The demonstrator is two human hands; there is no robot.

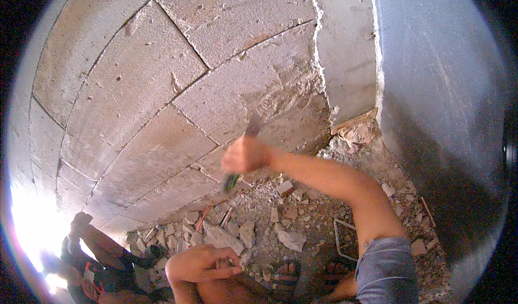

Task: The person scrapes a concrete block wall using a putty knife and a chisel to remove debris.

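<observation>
grey block wall (143, 82): rises ahead of the person, with dark joints between large blocks; its lower right part is rough and broken, next to a pale upright strip (345, 45).
right hand (245, 155): the grip is closed in a fist around a bladed tool (253, 125), held up in front of the wall.
bladed tool: runs right through the grip, flat dark blade out above the fist toward the rough patch, green and black handle end out below it.
blade and wall: blur makes it hard to say whether the tip touches the blocks or sits just off them.
step in hand: judging by the pose, working the blade at the damaged surface; the next move seems to call for a firm fist and the tip lined up with the rough patch.
left hand (205, 263): low by the person's bent leg, fingers loosely curled and parted, nothing visible in them, well apart from the tool.
rubble (291, 239): broken chunks and dust along the wall's foot, with a thin red strip (203, 219) among them.
other person (110, 271): at the far left, in dark clothing, near the bright light.
</observation>
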